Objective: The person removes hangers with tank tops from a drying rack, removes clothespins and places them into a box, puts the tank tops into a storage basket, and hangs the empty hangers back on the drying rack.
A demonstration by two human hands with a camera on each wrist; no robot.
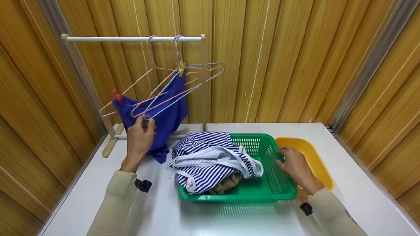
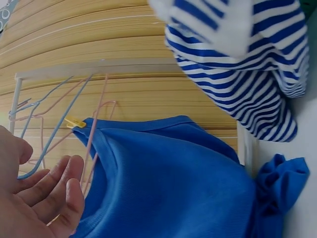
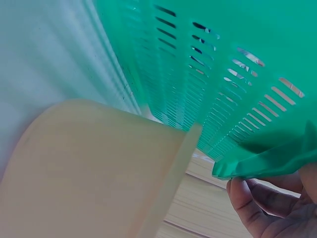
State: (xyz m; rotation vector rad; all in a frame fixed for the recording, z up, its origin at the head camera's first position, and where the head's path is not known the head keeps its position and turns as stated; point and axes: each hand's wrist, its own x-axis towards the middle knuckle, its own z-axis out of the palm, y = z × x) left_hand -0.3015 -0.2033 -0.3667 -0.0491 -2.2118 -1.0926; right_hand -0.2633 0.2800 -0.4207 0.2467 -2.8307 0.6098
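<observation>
My left hand [image 1: 139, 141] pinches the lower corner of a blue wire hanger [image 1: 177, 100] whose hook sits on the rack's bar. In the left wrist view, the other fingers are spread and bent. Right beside that hand hangs a blue garment [image 2: 173, 173], clipped to a pink hanger with a red clothespin [image 1: 116, 95] and a yellow clothespin [image 1: 181, 69]. My right hand [image 1: 297, 167] holds the right rim of a green basket [image 1: 239, 197], fingers curled under the lip in the right wrist view. A striped garment [image 1: 203, 157] with white trim lies heaped in the basket.
A small rack with a white bar [image 1: 108, 39] stands at the back left, bearing pink hangers [image 1: 137, 81] too. Some brown cloth [image 1: 226, 184] shows beneath the stripes. A yellow basin [image 1: 316, 160] sits right of the basket. Wood-patterned panels [image 1: 262, 65] enclose the white table [image 1: 157, 203].
</observation>
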